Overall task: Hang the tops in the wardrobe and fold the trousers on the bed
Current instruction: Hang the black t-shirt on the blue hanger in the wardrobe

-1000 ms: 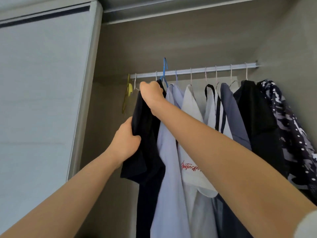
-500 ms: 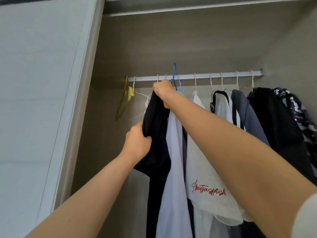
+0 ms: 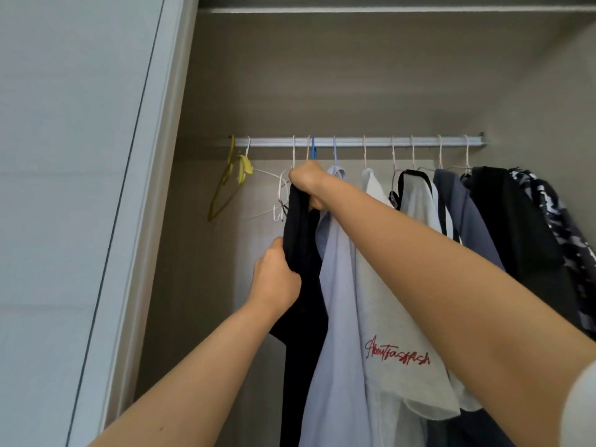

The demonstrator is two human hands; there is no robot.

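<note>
black top (image 3: 304, 253) on the wardrobe rail (image 3: 354, 142), beside pale blue shirt (image 3: 337, 285)

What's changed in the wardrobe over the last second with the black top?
The black top has shifted slightly right, toward the pale blue shirt, uncovering empty white hangers. Both hands keep their hold: right hand at its top, left hand on its edge.

Empty yellow hanger (image 3: 240, 166) hangs at the left end of the rail (image 3: 354, 142); an empty white wire hanger (image 3: 269, 173) hangs just beside it.
</note>
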